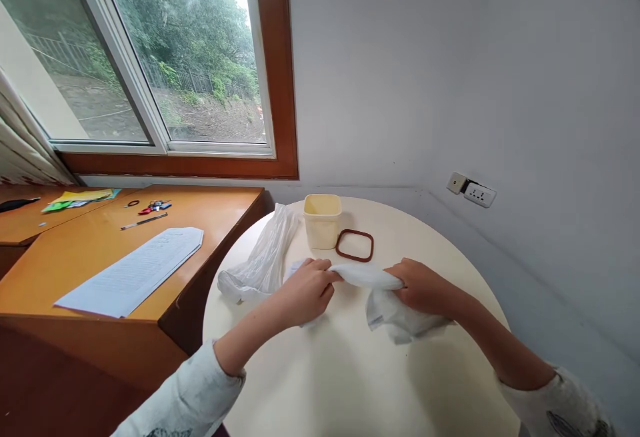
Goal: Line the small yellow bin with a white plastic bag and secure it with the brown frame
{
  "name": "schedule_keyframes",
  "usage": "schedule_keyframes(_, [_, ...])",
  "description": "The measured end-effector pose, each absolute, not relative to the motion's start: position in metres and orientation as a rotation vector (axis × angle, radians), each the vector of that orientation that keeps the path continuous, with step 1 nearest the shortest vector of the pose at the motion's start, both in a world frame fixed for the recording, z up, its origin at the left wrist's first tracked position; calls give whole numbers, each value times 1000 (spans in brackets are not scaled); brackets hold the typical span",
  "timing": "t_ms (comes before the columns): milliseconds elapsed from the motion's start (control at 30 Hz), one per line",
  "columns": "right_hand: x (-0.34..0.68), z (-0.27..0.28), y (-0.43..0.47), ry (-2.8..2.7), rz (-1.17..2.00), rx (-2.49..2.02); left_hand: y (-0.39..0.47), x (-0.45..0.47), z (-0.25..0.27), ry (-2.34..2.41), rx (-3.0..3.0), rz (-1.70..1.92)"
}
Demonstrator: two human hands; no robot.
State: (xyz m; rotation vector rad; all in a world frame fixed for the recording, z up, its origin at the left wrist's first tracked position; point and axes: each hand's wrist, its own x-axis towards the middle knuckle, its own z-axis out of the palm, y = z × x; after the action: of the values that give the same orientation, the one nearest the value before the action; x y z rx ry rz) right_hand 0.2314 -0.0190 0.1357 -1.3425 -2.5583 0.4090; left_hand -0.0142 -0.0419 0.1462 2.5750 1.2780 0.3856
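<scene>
Above round table (360, 390), left hand (311, 290) and right hand (417, 285) both gripped one white bag (367, 276), stretched between them, loose end spilling out below right hand. Bin (323, 229) stood upright just beyond them; brown frame (371, 246) lay flat just beside it. Second bag (265, 257) lay crumpled on table, left of bin, near left hand

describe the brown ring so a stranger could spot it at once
On the round table, find the cream tub near the far edge. The brown ring lies just right of its base: a square outline with rounded corners, dark among pale neighbours.
</scene>
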Motion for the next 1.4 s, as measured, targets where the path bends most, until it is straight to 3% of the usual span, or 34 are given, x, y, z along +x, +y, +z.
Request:
schedule_keyframes(267, [212,118,-25,-1912,1194,-1064,-35,-11,132,1540,2781,502])
schedule_keyframes(700, [188,107,-35,-1465,1849,-972,-13,-19,102,1763,2721,692])
schedule_keyframes(833, [176,107,-38,-1376,1909,-940,-5,-19,96,1801,2647,697])
schedule_keyframes(1000, [158,96,-49,-1644,1825,-985,-2,-13,101,1847,2296,834])
schedule_keyframes(1233, [119,63,-57,-1381,2128,-807,-10,-1,120,1277,1870,1080])
schedule_keyframes(1400, [101,52,-48,-1475,2068,-733,-19,5,117,964,1586,1122])
